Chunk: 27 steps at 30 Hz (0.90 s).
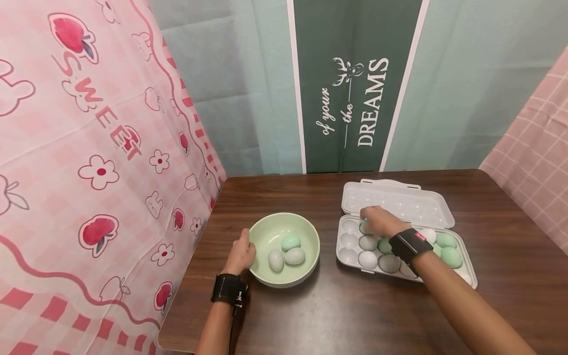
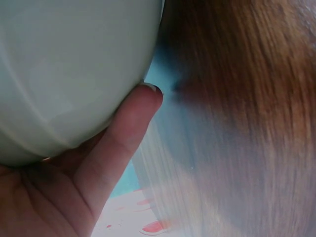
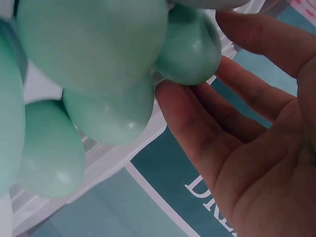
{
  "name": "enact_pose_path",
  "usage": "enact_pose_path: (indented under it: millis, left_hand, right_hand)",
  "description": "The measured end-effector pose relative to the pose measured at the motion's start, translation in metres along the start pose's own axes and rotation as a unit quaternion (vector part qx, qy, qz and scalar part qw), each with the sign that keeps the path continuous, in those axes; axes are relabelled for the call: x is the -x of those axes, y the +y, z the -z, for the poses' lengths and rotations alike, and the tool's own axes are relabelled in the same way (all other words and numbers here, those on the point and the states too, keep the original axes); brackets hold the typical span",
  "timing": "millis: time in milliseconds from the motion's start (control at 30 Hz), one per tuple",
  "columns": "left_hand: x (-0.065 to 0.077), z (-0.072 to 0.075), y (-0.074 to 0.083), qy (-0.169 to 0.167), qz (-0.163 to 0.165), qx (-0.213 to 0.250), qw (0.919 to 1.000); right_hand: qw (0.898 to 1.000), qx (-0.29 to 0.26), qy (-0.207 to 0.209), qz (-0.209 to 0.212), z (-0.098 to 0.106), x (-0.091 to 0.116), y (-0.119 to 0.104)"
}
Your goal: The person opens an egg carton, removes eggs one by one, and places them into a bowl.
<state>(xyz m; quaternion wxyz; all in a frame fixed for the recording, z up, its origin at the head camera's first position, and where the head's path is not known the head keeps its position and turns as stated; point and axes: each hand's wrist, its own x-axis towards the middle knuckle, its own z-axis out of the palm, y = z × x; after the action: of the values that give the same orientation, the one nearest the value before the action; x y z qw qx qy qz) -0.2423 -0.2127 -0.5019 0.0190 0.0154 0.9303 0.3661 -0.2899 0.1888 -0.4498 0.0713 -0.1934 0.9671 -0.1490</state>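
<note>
Right fingers (image 3: 190, 128) pinch green egg (image 3: 192, 52), plain at right wrist, mostly hidden from head; long axis unclear; left hand (image 1: 241, 254) grips bowl (image 1: 265, 239)

Left forearm (image 1: 215, 328) bare, comes up from bottom edge, near-vertical in head view. Left hand (image 1: 241, 254) gripping, back toward head cam; left wrist view shows part of palm (image 2: 37, 210) and one digit (image 2: 116, 136) stretched out, nail visible at tip. Right forearm (image 1: 470, 301) bare, runs diagonal from lower right. Right hand (image 1: 379, 222) back up, tips hidden in head view; right wrist view: digits (image 3: 192, 128) part-curled, pinching. Hands well apart.
</note>
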Motion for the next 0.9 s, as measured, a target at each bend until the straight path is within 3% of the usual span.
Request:
enact_pose_path:
  millis: [900]
  left_hand:
    - [-0.0005,0.0017,0.0007,0.007,0.009,-0.014,0.9998]
  right_hand:
    - [0.999,0.016,-0.014,-0.040,-0.0061,-0.0092,0.0030]
